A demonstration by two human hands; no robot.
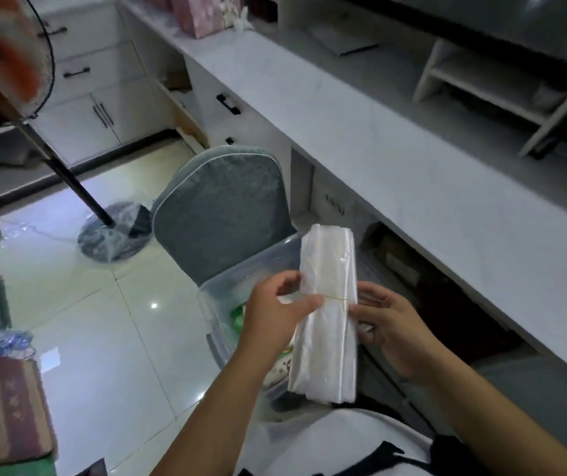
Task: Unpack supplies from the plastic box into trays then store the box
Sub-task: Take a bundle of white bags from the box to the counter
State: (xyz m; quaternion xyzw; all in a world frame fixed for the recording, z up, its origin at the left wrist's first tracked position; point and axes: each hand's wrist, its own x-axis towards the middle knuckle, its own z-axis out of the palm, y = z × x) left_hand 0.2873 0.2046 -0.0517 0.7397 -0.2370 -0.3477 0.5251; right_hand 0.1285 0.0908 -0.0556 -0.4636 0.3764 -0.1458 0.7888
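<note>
The bag bundle (pixel 326 314) is white, translucent and folded flat — a thin yellow band (pixel 335 298) crosses its middle. The left hand (pixel 275 314) and right hand (pixel 388 324) both grip it, upright above the clear box (pixel 220 297) on the chair (pixel 220 214).

Single head-mounted wide-angle view, looking forward and down. Hands appear close, at lower centre. The bench (pixel 395 139) runs diagonally along the right; floor (pixel 79 304) fills the left.
</note>
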